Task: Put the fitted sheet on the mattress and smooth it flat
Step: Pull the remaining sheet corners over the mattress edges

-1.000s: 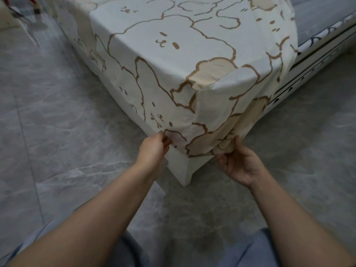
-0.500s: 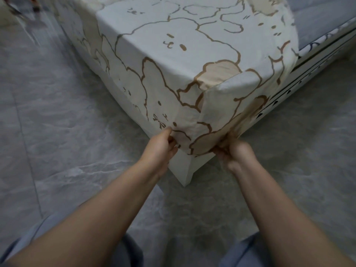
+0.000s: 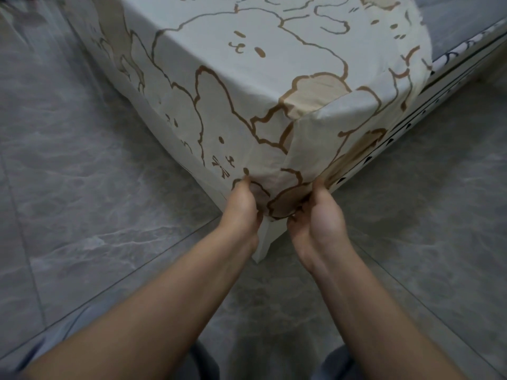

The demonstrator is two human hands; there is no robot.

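Down at the near corner of the bed, going left to right — the floor [image 3: 82,187] is glossy grey marble-look tile with pale veining and thin grout lines. Above it the fitted sheet [image 3: 247,78] is a thin, soft-looking cream cotton printed with brown-outlined cartoon animals, a few filled in tan. It's draped over the top and left side of the mattress corner, lying smooth on top with a folded seam running down the corner edge.

Left hand [image 3: 242,207] comes up from below on a bare forearm, fingers curled in and pinching the sheet's bottom hem just left of the corner. Between the two hands a white corner post of the bed frame [image 3: 264,239] pokes out under the hem. Right hand [image 3: 319,215] is just beside it, palm turned up toward the camera, fingers hooked under the hem and thumb pointing up against the fabric — so both hands are clamped on the sheet's lower edge, close together but not touching.

Further right the sheet stops, and the mattress [image 3: 461,26] shows bare grey on top with a white side band carrying small black marks.
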